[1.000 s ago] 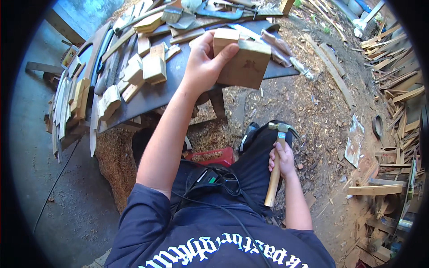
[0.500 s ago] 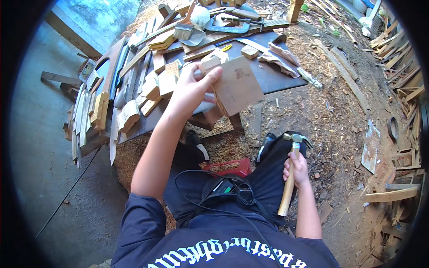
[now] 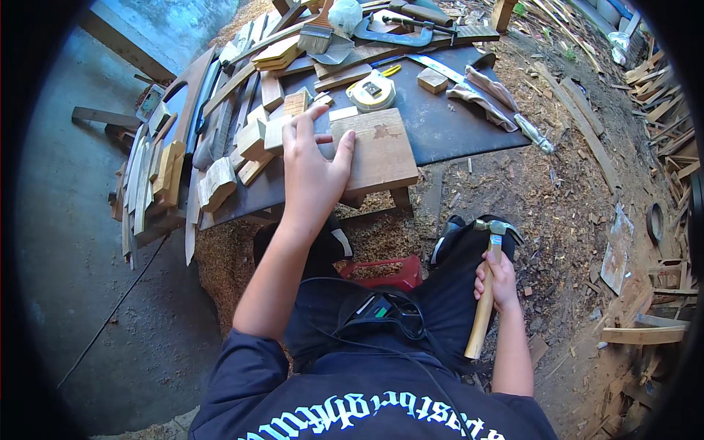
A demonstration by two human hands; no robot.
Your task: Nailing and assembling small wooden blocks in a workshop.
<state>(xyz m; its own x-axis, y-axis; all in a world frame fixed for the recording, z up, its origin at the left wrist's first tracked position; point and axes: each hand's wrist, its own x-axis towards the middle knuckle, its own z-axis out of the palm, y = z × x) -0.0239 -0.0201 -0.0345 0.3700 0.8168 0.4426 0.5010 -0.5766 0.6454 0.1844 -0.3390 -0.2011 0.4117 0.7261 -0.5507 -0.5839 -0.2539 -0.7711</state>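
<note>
Sawdust floor, cluttered desk point(image 3: 455, 125): left hand point(image 3: 312, 172) lies flat, fingers spread, on board point(image 3: 378, 150) at near edge; right hand point(image 3: 497, 279) grips hammer point(image 3: 485, 286) upright, well apart.

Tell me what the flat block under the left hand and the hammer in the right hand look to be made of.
The flat block looks like bare, unfinished wood: pale tan with faint grain and a dark stain. The hammer seems to have a plain light wooden handle and a grey metal claw head, dull rather than polished. The left hand rests on the block; the right hand grips the handle.
</note>
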